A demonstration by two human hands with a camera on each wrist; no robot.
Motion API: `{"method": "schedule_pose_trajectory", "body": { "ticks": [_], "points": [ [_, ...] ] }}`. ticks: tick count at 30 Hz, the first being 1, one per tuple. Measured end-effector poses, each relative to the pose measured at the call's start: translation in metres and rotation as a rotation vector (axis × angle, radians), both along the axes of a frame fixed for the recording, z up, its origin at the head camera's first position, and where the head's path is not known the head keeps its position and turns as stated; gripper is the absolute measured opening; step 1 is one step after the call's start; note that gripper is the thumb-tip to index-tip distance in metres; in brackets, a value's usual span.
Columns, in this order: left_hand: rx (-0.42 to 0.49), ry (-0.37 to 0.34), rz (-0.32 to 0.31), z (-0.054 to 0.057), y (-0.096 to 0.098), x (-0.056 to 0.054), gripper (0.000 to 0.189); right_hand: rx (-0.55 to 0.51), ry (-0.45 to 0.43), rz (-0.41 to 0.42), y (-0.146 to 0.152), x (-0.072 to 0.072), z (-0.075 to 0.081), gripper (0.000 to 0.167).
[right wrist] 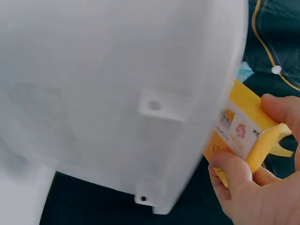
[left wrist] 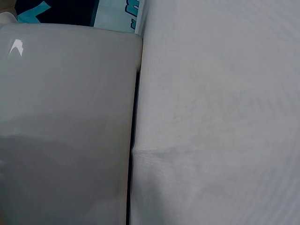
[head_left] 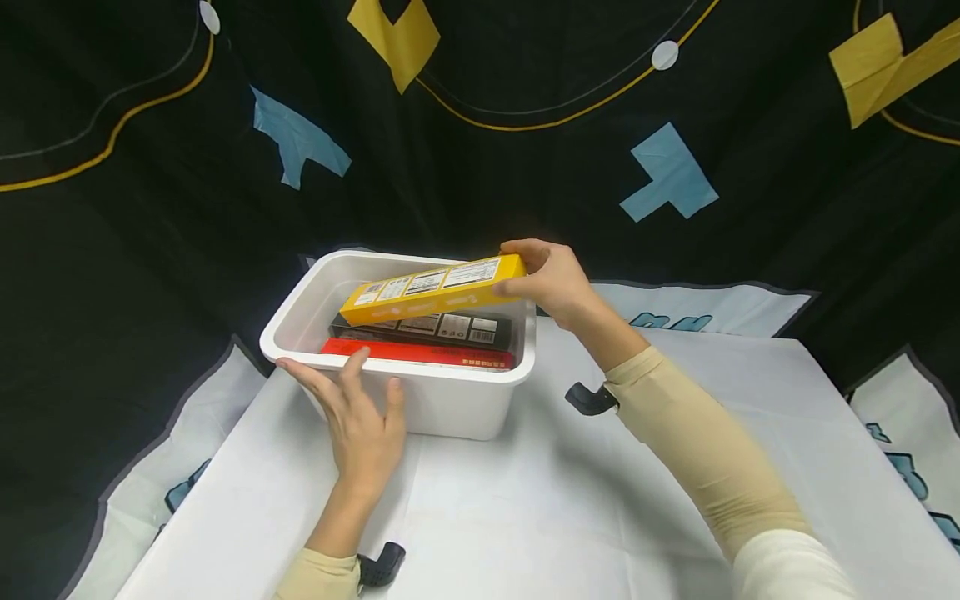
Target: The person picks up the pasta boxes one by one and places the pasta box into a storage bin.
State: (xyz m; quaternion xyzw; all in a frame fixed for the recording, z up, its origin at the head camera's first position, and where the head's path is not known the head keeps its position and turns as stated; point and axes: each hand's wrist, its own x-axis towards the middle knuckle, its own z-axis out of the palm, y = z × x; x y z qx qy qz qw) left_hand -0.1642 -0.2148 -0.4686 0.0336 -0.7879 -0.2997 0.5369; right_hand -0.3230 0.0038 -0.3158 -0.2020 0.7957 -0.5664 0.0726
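A long yellow box [head_left: 427,292] lies slantwise over the white plastic bin [head_left: 457,408], its right end raised. My right hand [head_left: 552,285] grips that raised end between thumb and fingers. The right wrist view shows the same grip on the yellow box [right wrist: 240,131], just past the bin's rim, with an end flap sticking out. Under it in the bin lie a black box [head_left: 457,328] and a red box [head_left: 431,354]. My left hand [head_left: 363,429] rests against the bin's front, fingers spread, thumb side near the rim. Only the bin's smooth wall [left wrist: 70,93] shows in the left wrist view.
The bin stands on a table with a white cloth [head_left: 540,500]. Behind hangs a black curtain [head_left: 480,183] with blue and yellow cutouts and strings. White banner pieces [head_left: 697,304] with blue lettering border the table's edges.
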Motion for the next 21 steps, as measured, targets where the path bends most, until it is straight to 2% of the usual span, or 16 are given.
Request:
{"method": "schedule_pose_trajectory", "body": {
  "ticks": [2, 3, 7, 9, 12, 15, 18, 21],
  "points": [
    [-0.001, -0.003, -0.01, 0.0, 0.002, -0.002, 0.054, 0.054, 0.032, -0.003, 0.002, -0.001, -0.004, 0.064],
    [-0.001, -0.005, -0.016, 0.0, 0.003, -0.003, 0.053, 0.114, 0.08, -0.013, 0.004, -0.001, -0.007, 0.066],
    [0.0, -0.019, -0.033, 0.0, 0.004, -0.005, 0.053, 0.351, 0.333, -0.059, 0.013, 0.006, -0.017, 0.073],
    [0.004, -0.024, -0.039, 0.0, 0.002, -0.004, 0.053, 0.425, 0.435, -0.082, 0.019, 0.013, -0.023, 0.075],
    [0.004, -0.041, -0.03, 0.001, -0.004, -0.001, 0.052, 0.426, 0.499, -0.08, 0.031, 0.027, -0.032, 0.075],
    [-0.002, -0.096, 0.005, 0.003, -0.011, 0.008, 0.052, 0.377, 0.541, -0.093, 0.048, 0.042, -0.043, 0.074],
    [-0.006, -0.216, 0.073, 0.007, -0.019, 0.019, 0.055, 0.332, 0.589, -0.122, 0.071, 0.056, -0.056, 0.068],
    [-0.014, -0.354, 0.145, 0.012, -0.028, 0.032, 0.061, 0.359, 0.626, -0.162, 0.093, 0.07, -0.069, 0.061]
  ]
}}
